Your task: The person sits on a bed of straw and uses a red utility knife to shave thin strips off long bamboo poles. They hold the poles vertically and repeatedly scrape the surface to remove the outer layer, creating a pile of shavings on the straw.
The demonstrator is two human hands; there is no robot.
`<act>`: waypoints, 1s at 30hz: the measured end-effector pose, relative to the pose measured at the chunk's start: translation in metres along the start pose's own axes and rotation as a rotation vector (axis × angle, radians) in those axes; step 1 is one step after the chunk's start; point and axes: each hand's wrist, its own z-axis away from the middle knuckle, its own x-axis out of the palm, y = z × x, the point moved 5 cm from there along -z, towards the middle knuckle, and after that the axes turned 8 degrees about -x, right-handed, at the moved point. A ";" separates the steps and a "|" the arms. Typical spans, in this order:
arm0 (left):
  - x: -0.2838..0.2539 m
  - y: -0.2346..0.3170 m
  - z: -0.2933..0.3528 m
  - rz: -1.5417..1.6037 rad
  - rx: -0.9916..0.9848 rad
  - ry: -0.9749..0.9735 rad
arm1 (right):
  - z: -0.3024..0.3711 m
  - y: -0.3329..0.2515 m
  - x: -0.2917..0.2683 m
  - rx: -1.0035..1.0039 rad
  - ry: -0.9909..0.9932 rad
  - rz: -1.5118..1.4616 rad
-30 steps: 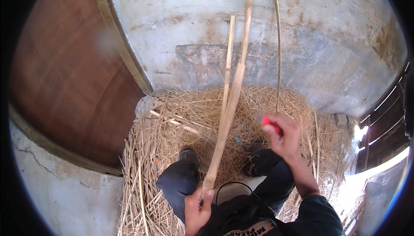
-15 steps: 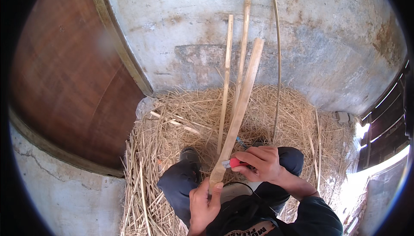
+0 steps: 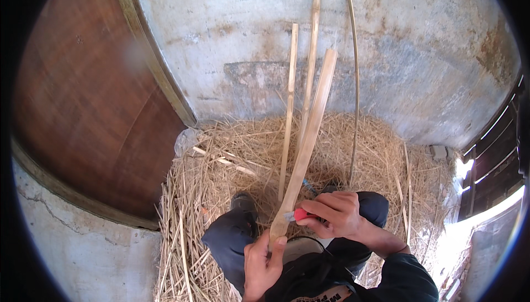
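Observation:
A long, pale bamboo strip (image 3: pixel 313 120) slants up and away from my lap toward the wall. Its near end is gripped by my left hand (image 3: pixel 261 266), thumb laid along the top. My right hand (image 3: pixel 338 214) is closed round a red-handled knife (image 3: pixel 301 214), with the fingers curled over the handle. The short grey blade touches or nearly touches the right edge of the strip, a little beyond my left hand. How the blade meets the bamboo is too small to tell.
Two pale bamboo strips (image 3: pixel 290 92) and a thin darker stick (image 3: pixel 354 70) lean against the stained concrete wall (image 3: pixel 419 54). Straw-like shavings (image 3: pixel 237 136) cover the floor around my dark-trousered legs. A brown wooden panel (image 3: pixel 94 92) stands at left, dark slats (image 3: pixel 497 153) at right.
My right hand and the knife have shifted slightly down, nearer my left hand. My left hand keeps its grip on the strip; the view has tilted slightly.

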 end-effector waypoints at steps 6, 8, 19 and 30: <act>0.000 -0.008 0.003 0.015 -0.022 0.004 | 0.000 0.001 0.003 -0.021 0.015 0.034; 0.002 -0.009 0.005 0.047 -0.030 0.014 | 0.001 0.001 0.004 -0.024 0.007 0.050; -0.005 -0.006 0.011 0.063 -0.003 0.038 | -0.010 0.005 -0.001 -0.073 0.015 0.098; -0.014 -0.051 0.044 0.224 -0.249 -0.075 | -0.018 0.126 -0.078 0.526 0.206 0.171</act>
